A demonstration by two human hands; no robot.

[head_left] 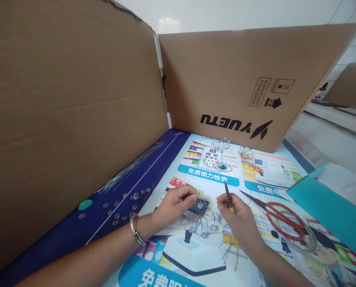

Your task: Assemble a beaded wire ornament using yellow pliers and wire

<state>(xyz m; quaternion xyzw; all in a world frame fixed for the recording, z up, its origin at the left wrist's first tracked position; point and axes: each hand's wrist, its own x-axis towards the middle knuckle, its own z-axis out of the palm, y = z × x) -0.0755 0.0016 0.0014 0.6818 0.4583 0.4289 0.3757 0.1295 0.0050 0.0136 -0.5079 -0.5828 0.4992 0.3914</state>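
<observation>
My left hand (178,201), with a silver bangle (137,229) at its wrist, is closed in a pinch on a thin wire. Beneath its fingers lies a bunch of wires with clear beads (204,234), over a small dark blue rectangle (202,206). My right hand (237,211) is closed around pliers (227,192) with dark pointed jaws and a bit of yellow handle showing; the jaws point away from me. A gap separates the two hands. Several short bent wires (229,252) lie between my forearms.
Red-handled scissors (285,219) rest over a roll of clear material on the right, near a teal folder (330,211). Loose clear discs (116,203) and long thin wires (130,165) lie at left. Cardboard panels (225,79) wall the back and left; beaded clusters (220,144) sit there.
</observation>
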